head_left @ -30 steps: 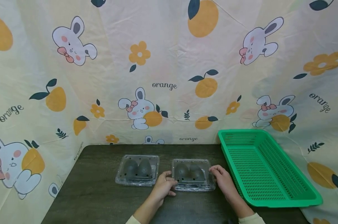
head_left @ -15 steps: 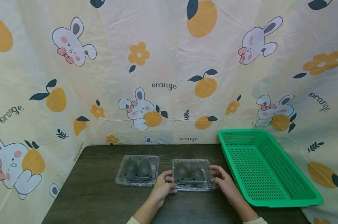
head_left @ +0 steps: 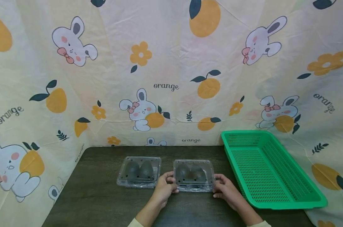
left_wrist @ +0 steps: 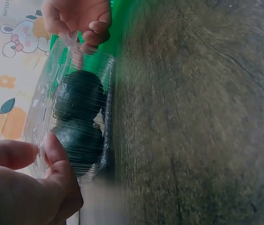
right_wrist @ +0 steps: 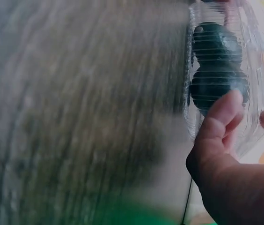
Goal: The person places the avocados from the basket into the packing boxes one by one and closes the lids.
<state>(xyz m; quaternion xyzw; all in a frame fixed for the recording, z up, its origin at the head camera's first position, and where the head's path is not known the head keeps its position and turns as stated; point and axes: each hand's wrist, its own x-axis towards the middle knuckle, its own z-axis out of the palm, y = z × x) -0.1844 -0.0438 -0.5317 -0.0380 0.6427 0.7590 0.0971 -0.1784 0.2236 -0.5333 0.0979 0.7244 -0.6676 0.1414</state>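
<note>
Both hands hold a clear plastic clamshell box (head_left: pixel 193 186) from its two short sides. Inside lie two dark green fruits (left_wrist: pixel 78 96), smooth and rounded like avocados. My left hand (head_left: pixel 164 188) pinches the left end, the thumb low at the front corner and fingers along the side. At the opposite end, my right hand (head_left: pixel 226 190) pinches the box between thumb and fingers, as the right wrist view also shows. The lid lies over the fruits, its rim close to the base rim. To the left sits a second, similar clear box (head_left: pixel 139 184) with two dark fruits.
A large green plastic basket (head_left: pixel 273 176) stands right of the right hand, its rim close to that forearm. Everything rests on a dark wood-grain table (head_left: pixel 103 205). Behind it hangs a cream cloth (head_left: pixel 171 63) printed with rabbits and oranges.
The held box has shifted slightly left and away from me. My right hand has slid lower along its end, the thumb now at the side. The left-hand box stays put.
</note>
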